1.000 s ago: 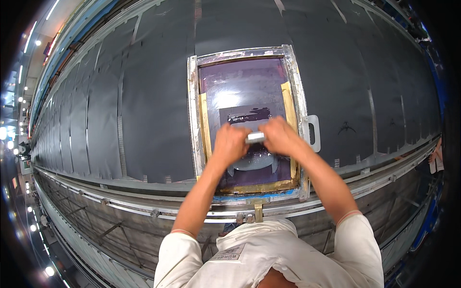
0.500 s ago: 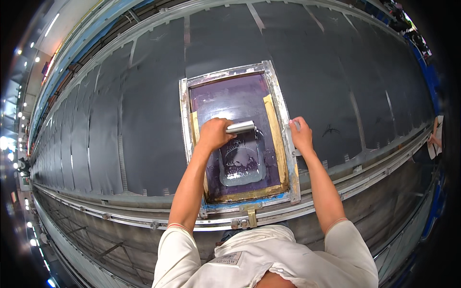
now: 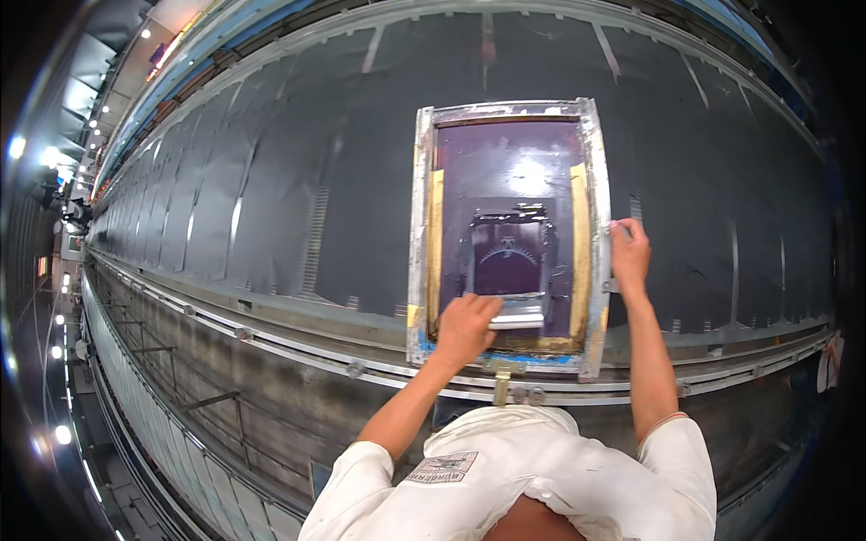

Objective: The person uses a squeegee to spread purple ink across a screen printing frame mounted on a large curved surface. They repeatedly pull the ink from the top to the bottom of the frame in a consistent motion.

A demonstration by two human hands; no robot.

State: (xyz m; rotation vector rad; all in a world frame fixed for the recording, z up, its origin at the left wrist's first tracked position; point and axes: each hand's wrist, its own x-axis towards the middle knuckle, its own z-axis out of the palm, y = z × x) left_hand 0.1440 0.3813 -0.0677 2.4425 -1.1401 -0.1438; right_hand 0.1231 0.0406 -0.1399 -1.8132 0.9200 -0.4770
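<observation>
A screen-printing frame (image 3: 421, 225) with worn metal rails lies on the dark sheet-covered table, its mesh (image 3: 492, 153) purple. A pale curved motif (image 3: 508, 250) shows in the mesh, inside a darker block with wet, shiny ink round its edges. My left hand (image 3: 466, 330) is closed on the left end of a squeegee (image 3: 520, 313), which rests across the mesh near the frame's near end. My right hand (image 3: 631, 254) is closed at the outer side of the right rail, fingertips against it; its palm side is partly hidden.
Long rows of dark panels (image 3: 352, 162) run along the table to both sides, with pale seams between them. A metal rail (image 3: 298, 331) follows the near edge, with a brass-coloured bracket (image 3: 502, 386) at the frame's near end. Yellow tape (image 3: 580, 243) lines the mesh sides.
My left hand has drawn the squeegee toward me, from the mesh's middle to its near end, uncovering the curved motif. My right hand stays at the right rail. The view has shifted.
</observation>
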